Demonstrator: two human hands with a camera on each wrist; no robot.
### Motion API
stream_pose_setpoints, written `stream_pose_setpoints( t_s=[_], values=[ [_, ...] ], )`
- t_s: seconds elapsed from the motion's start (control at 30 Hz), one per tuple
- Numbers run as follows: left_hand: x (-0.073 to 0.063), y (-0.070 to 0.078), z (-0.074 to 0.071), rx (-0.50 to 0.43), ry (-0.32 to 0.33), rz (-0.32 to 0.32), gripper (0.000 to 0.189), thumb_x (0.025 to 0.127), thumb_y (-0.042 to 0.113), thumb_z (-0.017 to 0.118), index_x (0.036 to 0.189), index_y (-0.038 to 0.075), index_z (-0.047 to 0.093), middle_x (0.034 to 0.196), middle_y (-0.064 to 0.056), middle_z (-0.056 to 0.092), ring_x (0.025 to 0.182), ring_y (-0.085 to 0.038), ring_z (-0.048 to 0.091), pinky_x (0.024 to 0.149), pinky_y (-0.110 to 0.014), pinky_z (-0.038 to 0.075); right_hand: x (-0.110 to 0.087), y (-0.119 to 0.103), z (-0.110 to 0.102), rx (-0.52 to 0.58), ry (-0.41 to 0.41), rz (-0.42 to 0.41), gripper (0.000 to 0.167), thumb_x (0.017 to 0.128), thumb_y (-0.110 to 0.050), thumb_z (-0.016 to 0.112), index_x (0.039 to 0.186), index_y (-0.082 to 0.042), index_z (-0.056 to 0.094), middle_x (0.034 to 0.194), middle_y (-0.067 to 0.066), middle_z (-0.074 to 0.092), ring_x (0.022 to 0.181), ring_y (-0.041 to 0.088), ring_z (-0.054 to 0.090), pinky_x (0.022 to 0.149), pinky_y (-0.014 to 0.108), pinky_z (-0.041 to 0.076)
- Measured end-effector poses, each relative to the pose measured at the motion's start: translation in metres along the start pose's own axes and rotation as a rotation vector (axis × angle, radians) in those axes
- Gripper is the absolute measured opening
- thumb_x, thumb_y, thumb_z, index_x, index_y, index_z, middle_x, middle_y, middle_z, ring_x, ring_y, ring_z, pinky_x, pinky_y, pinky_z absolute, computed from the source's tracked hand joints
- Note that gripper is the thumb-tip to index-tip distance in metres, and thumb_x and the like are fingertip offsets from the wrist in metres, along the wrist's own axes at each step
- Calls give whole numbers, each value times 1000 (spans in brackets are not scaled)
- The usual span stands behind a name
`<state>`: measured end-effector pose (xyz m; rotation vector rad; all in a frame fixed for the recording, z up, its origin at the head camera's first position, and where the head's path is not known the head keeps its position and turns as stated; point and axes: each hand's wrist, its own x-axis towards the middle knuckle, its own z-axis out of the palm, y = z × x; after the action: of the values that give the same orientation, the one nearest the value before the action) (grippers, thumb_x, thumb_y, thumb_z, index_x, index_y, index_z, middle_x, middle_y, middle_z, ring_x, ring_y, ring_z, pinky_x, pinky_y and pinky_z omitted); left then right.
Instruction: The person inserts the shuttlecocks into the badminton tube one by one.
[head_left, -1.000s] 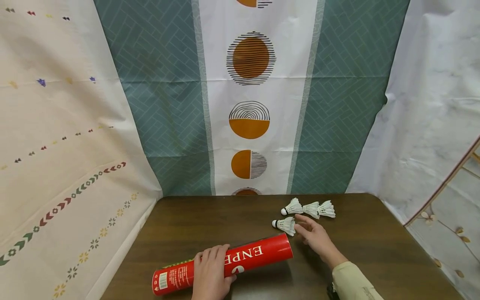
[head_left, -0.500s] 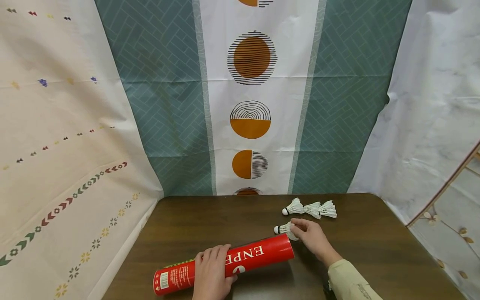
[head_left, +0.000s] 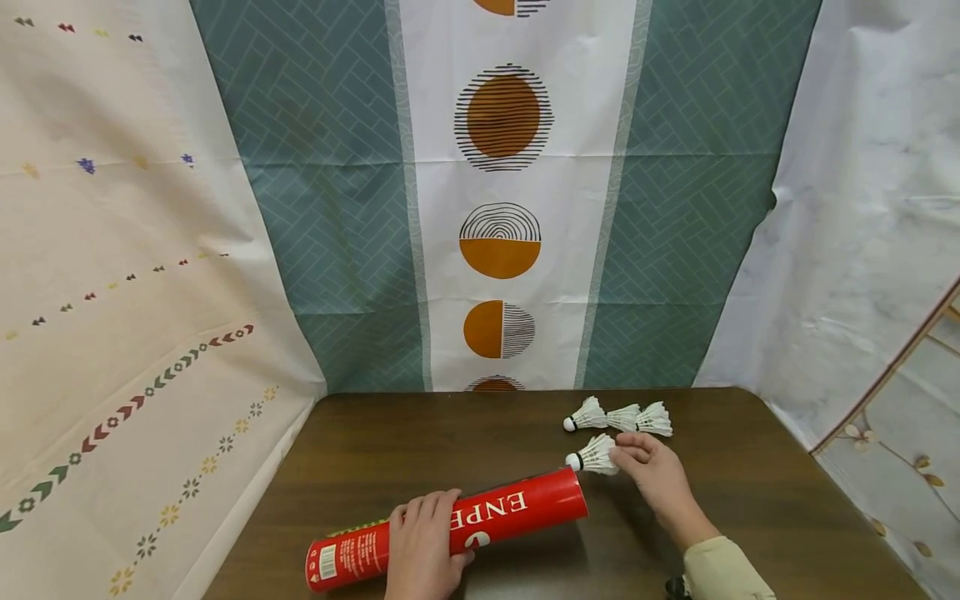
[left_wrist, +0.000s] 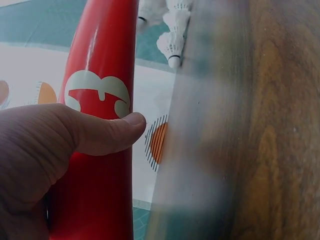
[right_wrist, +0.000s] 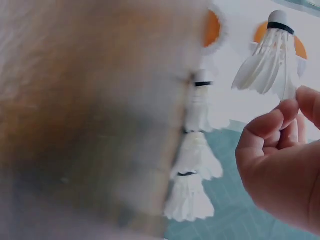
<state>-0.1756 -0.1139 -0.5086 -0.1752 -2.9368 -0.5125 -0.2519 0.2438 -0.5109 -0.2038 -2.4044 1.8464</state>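
Note:
My left hand (head_left: 423,543) grips a red shuttlecock tube (head_left: 525,507) round its middle; the tube lies slanted, its right end higher than its left. In the left wrist view the thumb (left_wrist: 107,131) wraps across the red tube just below a white logo. A white feather shuttlecock (head_left: 595,455) with a black band hangs in my right hand (head_left: 660,477), pinched by the feather edge with its cork pointing left. That cork is just above the tube's right end in the head view. The right wrist view shows thumb and fingertips pinching the skirt of this shuttlecock (right_wrist: 272,60).
Behind the right hand, several shuttlecocks (head_left: 622,418) lie nested in a row on the dark wooden table (head_left: 450,442). A green and white patterned cloth (head_left: 337,250) hangs at the table's back edge, with pale cloths at both sides.
The right hand has taken the near shuttlecock by its feathers, lifted it off the table and moved it slightly right. The left hand and tube have stayed in place.

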Motion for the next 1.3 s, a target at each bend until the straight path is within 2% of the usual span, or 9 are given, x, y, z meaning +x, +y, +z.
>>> stream_pose_setpoints(
  t_s=[0.17, 0.4, 0.5, 0.57, 0.7, 0.93, 1.03, 1.2, 1.3],
  values=[
    [0, 2, 4, 22, 53, -24, 89, 60, 39, 105, 136, 17, 63, 127, -7, 71, 119, -32, 61, 105, -67, 45, -14, -14, -8, 113, -77, 2, 52, 100, -18, 77, 143, 3, 55, 111, -1, 80, 95, 0, 70, 90, 24, 58],
    [0, 5, 5, 21, 63, -24, 88, 61, 38, 105, 135, 16, 63, 127, -7, 71, 119, -33, 61, 104, -68, 45, -36, -28, 10, 159, -362, -124, 53, 102, -13, 74, 143, 7, 48, 113, 9, 80, 95, 11, 76, 88, 29, 61],
    [-1, 4, 4, 13, 60, -35, 88, 60, 36, 105, 135, 16, 63, 127, -8, 71, 119, -33, 61, 105, -68, 45, -43, -31, 19, 188, -447, -167, 53, 104, -13, 69, 145, 11, 44, 114, 7, 80, 96, 12, 76, 88, 28, 61],
    [-1, 3, 4, 8, 67, -40, 88, 59, 35, 105, 134, 16, 64, 126, -8, 71, 119, -33, 61, 105, -68, 45, -47, -31, 22, 208, -460, -173, 52, 107, -14, 65, 146, 12, 44, 114, 3, 80, 97, 11, 75, 89, 26, 60],
    [-2, 2, 3, 1, 75, -33, 89, 59, 35, 105, 135, 16, 64, 127, -7, 71, 119, -33, 61, 105, -68, 45, -51, -32, 28, 224, -425, -155, 50, 108, -17, 63, 147, 9, 46, 109, -4, 79, 97, 9, 73, 88, 26, 60],
    [-3, 2, 3, -1, 45, -31, 89, 60, 37, 105, 136, 17, 63, 129, -7, 71, 120, -34, 61, 107, -68, 45, -53, -30, 37, 160, -409, -147, 65, 99, -13, 77, 152, 1, 44, 111, 17, 79, 97, 13, 74, 86, 26, 62],
    [-4, 2, 3, 2, 26, -31, 89, 61, 37, 105, 136, 18, 62, 131, -7, 71, 120, -34, 61, 109, -68, 44, -54, -31, 36, 150, -484, -171, 68, 103, -14, 72, 158, 1, 36, 119, 26, 76, 99, 13, 76, 88, 26, 61],
    [-3, 1, 2, -1, 3, -27, 88, 61, 36, 105, 137, 18, 62, 132, -7, 70, 120, -34, 60, 110, -69, 43, -53, -30, 34, 188, -671, -229, 68, 110, -12, 57, 166, 3, 21, 134, 38, 67, 110, 13, 76, 95, 25, 60],
    [-3, 0, 2, -3, 0, -20, 87, 62, 36, 104, 136, 17, 63, 131, -8, 70, 120, -34, 60, 109, -70, 43, -53, -29, 34, 198, -711, -234, 67, 112, -11, 54, 167, 4, 19, 134, 40, 66, 112, 12, 76, 96, 25, 60]
  ],
)
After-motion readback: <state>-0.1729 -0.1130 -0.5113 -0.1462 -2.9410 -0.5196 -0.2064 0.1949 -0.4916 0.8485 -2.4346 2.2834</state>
